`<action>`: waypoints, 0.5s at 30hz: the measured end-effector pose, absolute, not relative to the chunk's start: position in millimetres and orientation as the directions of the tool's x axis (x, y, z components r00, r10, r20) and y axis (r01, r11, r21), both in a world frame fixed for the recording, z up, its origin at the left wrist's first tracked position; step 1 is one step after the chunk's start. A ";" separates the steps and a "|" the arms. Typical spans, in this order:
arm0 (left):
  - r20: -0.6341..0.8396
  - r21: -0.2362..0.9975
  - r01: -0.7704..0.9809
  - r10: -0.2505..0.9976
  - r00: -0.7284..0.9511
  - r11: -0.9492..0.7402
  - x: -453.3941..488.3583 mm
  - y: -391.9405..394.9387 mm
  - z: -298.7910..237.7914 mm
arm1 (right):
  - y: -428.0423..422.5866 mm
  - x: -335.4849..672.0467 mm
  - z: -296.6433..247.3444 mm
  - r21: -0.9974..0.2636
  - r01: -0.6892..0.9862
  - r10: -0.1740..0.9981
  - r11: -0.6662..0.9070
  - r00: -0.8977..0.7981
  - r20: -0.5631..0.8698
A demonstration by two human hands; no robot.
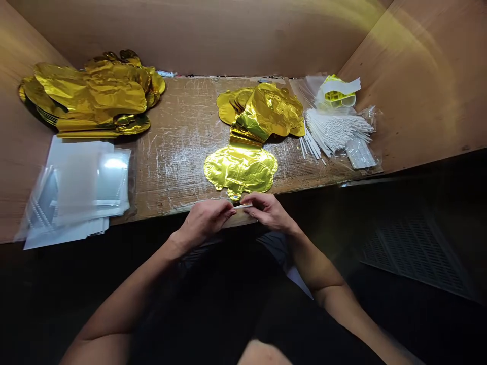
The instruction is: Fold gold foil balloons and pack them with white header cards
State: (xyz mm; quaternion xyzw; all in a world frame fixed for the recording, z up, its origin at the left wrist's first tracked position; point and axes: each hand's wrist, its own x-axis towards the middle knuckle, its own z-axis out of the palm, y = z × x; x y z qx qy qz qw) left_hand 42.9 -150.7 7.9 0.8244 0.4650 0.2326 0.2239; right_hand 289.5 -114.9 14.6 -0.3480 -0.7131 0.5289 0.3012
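Left hand [203, 221] and right hand [268, 210] close together at near table edge, fingers curled, pinching white strip [242, 206] between them, one at each end. Short fingertip pinch suits thin strip; keep both hands level. Foil balloon [240, 170] lies flat at 12 o'clock, its neck just past fingertips. Foil pile [262, 109] beyond it; bigger foil heap [91, 91] at 11. Plastic bags [76, 192] at 9; white sticks [335, 132] at 2, on scuffed table [178, 152].

Passage: scuffed wooden bench [178, 152] between the left foil balloon stack [91, 96] and central foil balloons [262, 116]. Obstacles: plywood walls [213, 35] behind and beside.
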 end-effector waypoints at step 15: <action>-0.393 0.897 -0.142 0.903 0.177 0.418 32.5 -167.4 7.8 | -133.0 318.8 8.3 -0.947 0.047 0.918 0.317 -0.266 0.294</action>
